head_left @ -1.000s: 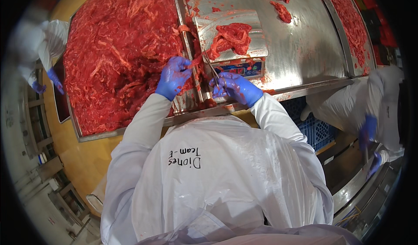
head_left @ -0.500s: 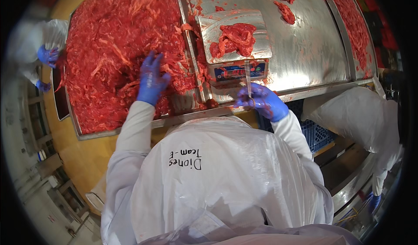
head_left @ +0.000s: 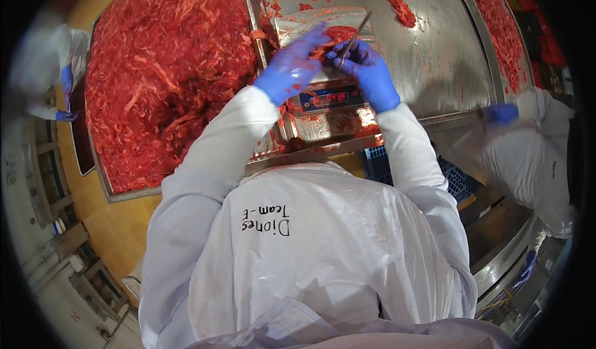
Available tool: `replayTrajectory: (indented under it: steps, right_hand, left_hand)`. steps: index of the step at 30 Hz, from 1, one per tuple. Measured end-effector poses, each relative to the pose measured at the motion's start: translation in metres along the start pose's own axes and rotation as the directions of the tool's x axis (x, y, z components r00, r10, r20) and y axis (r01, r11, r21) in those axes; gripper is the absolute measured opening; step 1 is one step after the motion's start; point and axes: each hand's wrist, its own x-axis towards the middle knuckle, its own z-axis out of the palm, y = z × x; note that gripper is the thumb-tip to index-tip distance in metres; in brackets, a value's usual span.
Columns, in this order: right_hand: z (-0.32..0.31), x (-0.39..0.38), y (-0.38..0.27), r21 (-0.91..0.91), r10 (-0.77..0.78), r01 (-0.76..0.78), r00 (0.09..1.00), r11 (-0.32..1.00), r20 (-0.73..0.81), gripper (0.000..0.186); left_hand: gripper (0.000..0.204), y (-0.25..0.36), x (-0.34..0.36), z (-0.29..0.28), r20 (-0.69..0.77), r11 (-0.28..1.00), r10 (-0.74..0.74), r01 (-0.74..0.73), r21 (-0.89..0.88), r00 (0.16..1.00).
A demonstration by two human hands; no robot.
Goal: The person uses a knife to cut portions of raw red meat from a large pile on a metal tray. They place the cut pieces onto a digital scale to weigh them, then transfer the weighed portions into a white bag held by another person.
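Note:
Both my hands wear blue gloves and are over the scale (head_left: 292, 23), which has a flat metal plate and a lit red display. My left hand (head_left: 290, 68) reaches across the left side of the plate with its fingers stretched out; nothing shows in it. A piece of red raw meat (head_left: 340, 34) lies on the plate, partly hidden behind my hands. My right hand (head_left: 371, 76) is closed around a slim, dark metal tool (head_left: 356, 37), whose thin end points up and away to the right. Whether it is a knife cannot be made out.
A deep heap of red meat strips (head_left: 167, 70) fills the left tray. Two small meat pieces (head_left: 402, 11) lie on the steel table (head_left: 447, 57). More meat (head_left: 496, 29) fills a far right tray. Co-workers in white stand at left (head_left: 74, 54) and right (head_left: 521, 144). A blue crate (head_left: 456, 178) sits below.
My left hand has left the meat heap and moved right over the scale. My right hand has risen from the table's near edge to the plate, still holding the tool.

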Motion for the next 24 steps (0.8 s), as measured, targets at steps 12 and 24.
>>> replayTrajectory:
  steps: [12, 24]
  right_hand:
    - [0.011, 0.065, 0.016, -0.813, -0.209, 0.121, 0.978, 0.57, -0.001, 0.068]
    - [0.004, -0.096, 0.079, -0.758, -0.343, 0.307, 0.932, 0.575, 0.118, 0.06]
  left_hand:
    - [0.064, -0.012, -0.081, -0.135, -0.571, 0.105, -0.046, 0.573, 0.813, 0.82]
    - [0.039, -0.074, -0.151, -0.06, -0.215, 0.438, -0.214, 0.29, 0.851, 0.953]
